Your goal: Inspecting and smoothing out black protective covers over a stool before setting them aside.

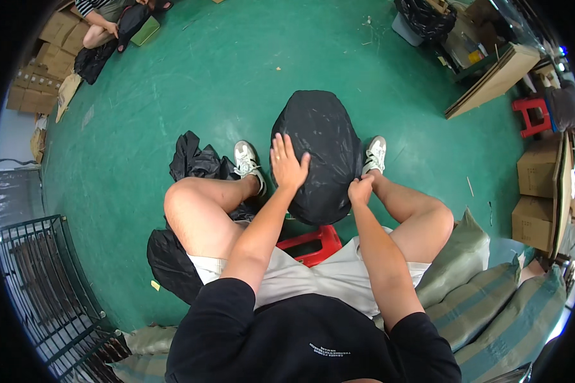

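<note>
A bulky, rounded black fabric cover [319,140] stands between my feet, its surface smooth on top and creased along the lower side. What lies beneath the fabric is hidden. My left hand [289,163] rests flat on the cover's left side, fingers stretched out. At its lower right edge my right hand [361,190] is closed in a fist, pinching the rim of the cover. Crumpled black fabric [201,159] lies beside my left foot, and another black heap [172,265] is by my left thigh. I sit on a red plastic stool [316,246].
Woven sacks [479,306] lie at my right. A dark metal rack [48,287] stands at the near left. Cardboard boxes [535,191] and another red stool [533,117] line the right side. At the far left another person [105,25] sits by stacked boxes [57,54].
</note>
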{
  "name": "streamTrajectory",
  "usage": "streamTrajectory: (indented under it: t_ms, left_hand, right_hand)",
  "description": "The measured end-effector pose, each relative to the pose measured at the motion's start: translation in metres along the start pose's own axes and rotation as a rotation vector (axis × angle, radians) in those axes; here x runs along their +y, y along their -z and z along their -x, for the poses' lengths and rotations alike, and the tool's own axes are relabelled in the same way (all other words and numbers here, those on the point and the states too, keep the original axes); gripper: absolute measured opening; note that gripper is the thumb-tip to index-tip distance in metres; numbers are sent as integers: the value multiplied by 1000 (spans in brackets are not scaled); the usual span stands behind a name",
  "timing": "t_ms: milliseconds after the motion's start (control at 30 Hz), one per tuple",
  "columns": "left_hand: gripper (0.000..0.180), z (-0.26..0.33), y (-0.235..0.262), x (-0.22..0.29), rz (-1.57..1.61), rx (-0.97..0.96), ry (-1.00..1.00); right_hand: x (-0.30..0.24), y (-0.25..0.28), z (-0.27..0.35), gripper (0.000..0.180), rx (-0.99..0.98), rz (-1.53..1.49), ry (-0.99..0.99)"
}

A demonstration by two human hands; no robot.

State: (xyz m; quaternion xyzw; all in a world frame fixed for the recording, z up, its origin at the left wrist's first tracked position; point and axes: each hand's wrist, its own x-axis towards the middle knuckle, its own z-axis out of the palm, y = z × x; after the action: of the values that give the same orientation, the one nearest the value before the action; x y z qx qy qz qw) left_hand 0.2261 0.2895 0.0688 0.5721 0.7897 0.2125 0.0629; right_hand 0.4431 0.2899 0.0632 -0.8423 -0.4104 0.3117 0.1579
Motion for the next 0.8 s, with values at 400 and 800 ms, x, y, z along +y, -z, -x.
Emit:
streamTrajectory:
  t_ms: [400, 800]
  left_hand:
    - [79, 53, 13, 4, -108, -219, -14]
    - [70, -115, 0, 18, -27, -1, -266]
  right_hand:
    - [-39, 2, -4, 43, 369, 127, 461]
    - [-173, -30, -69, 60, 258, 221, 1163]
